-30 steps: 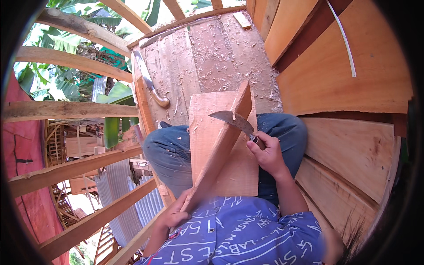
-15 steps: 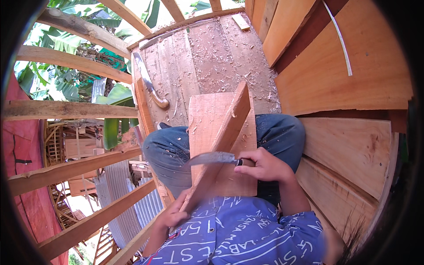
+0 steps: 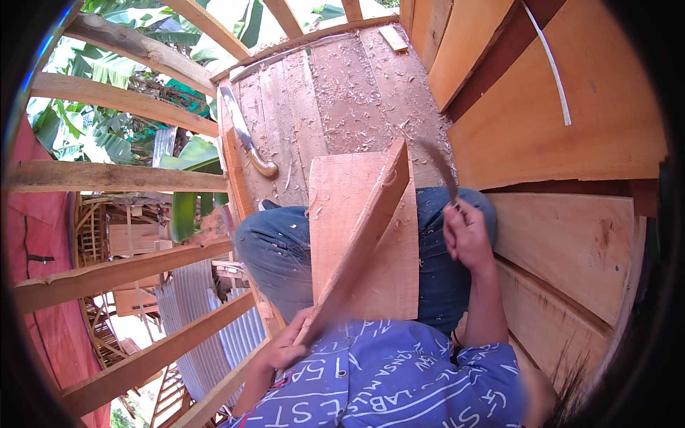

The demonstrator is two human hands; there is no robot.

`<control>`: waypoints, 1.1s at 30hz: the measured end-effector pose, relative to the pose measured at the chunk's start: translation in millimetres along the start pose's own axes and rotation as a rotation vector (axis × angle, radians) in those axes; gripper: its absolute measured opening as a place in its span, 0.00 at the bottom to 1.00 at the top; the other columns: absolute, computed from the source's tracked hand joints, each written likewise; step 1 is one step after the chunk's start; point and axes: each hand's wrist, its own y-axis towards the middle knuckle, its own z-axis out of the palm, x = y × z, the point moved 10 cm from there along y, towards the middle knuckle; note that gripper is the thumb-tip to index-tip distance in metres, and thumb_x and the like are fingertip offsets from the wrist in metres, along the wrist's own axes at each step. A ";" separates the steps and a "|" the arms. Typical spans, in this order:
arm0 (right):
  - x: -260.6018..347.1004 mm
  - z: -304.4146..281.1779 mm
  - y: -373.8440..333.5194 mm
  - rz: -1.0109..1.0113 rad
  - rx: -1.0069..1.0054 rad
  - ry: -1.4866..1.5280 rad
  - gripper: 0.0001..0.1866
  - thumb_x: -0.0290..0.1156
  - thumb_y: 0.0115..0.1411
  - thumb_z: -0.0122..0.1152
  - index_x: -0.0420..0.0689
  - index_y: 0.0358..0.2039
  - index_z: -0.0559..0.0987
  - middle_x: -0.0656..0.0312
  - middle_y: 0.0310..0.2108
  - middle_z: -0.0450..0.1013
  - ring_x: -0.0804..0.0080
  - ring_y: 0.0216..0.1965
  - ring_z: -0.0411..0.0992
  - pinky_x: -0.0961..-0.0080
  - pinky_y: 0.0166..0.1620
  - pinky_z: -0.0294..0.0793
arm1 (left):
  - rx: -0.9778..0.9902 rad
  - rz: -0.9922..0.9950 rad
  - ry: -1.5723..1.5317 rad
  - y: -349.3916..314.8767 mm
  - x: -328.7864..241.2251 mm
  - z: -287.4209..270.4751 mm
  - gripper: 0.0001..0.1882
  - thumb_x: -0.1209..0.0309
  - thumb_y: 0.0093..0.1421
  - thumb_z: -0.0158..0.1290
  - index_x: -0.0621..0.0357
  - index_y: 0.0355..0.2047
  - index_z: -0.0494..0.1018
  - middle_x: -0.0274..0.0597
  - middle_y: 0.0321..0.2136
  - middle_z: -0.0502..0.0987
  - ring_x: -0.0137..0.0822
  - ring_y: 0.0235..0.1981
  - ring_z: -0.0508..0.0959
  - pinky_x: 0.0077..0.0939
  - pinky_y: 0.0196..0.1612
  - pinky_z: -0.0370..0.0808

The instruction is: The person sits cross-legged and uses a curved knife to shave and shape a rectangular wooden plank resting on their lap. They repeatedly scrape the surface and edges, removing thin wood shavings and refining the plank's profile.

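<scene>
A long narrow board (image 3: 364, 232) stands on edge, slanting from near my body up to the far right. Its near end is gripped by my left hand (image 3: 291, 342). Below it, a wider flat board (image 3: 335, 196) lies across my lap, with a few shavings on it. My right hand (image 3: 467, 232) is closed round the handle of a curved knife (image 3: 438, 162), held up over my right knee, apart from the boards. The blade points away and a little left, slightly smeared by motion.
A second large knife (image 3: 241, 128) with a wooden handle lies at the left of the plank floor (image 3: 342, 85), among curled shavings. Wooden rails (image 3: 128, 178) run along the left side. Plank walls (image 3: 556, 128) rise on the right. A small wood offcut (image 3: 392, 38) lies at the back.
My right hand has moved right and away from me, lifting the curved knife off the narrow board's edge. The blade has swung from pointing left to pointing away. My left hand keeps its hold.
</scene>
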 end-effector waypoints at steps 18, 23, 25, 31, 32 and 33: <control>-10.9 90.2 -27.4 -0.095 0.385 -0.157 0.13 0.35 0.62 0.63 0.37 0.31 0.78 0.69 0.17 0.68 0.88 0.22 0.61 0.82 0.25 0.62 | -0.015 -0.012 -0.025 -0.8 7.9 -3.5 0.46 0.71 0.43 0.51 0.64 0.66 0.50 0.47 0.58 0.61 0.37 0.62 0.58 0.30 0.65 0.51; -4.4 38.4 -10.7 0.091 0.108 -0.030 0.12 0.34 0.60 0.65 0.37 0.31 0.79 0.68 0.18 0.70 0.86 0.22 0.63 0.81 0.26 0.64 | 0.006 0.008 -0.015 -1.0 8.0 -2.6 0.47 0.72 0.43 0.51 0.64 0.66 0.50 0.47 0.60 0.60 0.37 0.63 0.57 0.30 0.65 0.50; 2.0 78.2 -20.3 -0.110 0.344 -0.215 0.12 0.34 0.60 0.65 0.37 0.31 0.79 0.70 0.17 0.69 0.87 0.20 0.62 0.82 0.24 0.62 | 0.021 -0.001 -0.018 0.7 9.0 -1.7 0.47 0.71 0.43 0.51 0.64 0.66 0.50 0.47 0.61 0.60 0.37 0.64 0.57 0.30 0.66 0.49; -1.1 69.7 -16.6 -0.034 0.267 -0.260 0.12 0.33 0.57 0.68 0.36 0.33 0.80 0.69 0.17 0.67 0.86 0.22 0.62 0.81 0.26 0.64 | 0.002 0.017 -0.004 -1.5 5.3 -1.5 0.46 0.72 0.44 0.51 0.64 0.66 0.50 0.47 0.60 0.60 0.37 0.64 0.57 0.30 0.66 0.50; -0.1 81.4 -21.4 -0.079 0.331 -0.267 0.11 0.32 0.57 0.67 0.35 0.32 0.80 0.69 0.17 0.67 0.87 0.21 0.62 0.81 0.25 0.64 | 0.006 0.021 -0.005 -1.3 5.1 -2.7 0.46 0.72 0.44 0.51 0.63 0.66 0.50 0.46 0.60 0.60 0.37 0.64 0.57 0.30 0.65 0.50; -0.9 92.2 -26.3 -0.124 0.393 -0.274 0.11 0.31 0.57 0.67 0.35 0.32 0.80 0.70 0.17 0.68 0.87 0.21 0.63 0.82 0.25 0.64 | 0.010 0.026 -0.005 -1.4 5.0 -3.7 0.46 0.72 0.44 0.51 0.63 0.66 0.50 0.46 0.60 0.60 0.37 0.63 0.57 0.30 0.65 0.50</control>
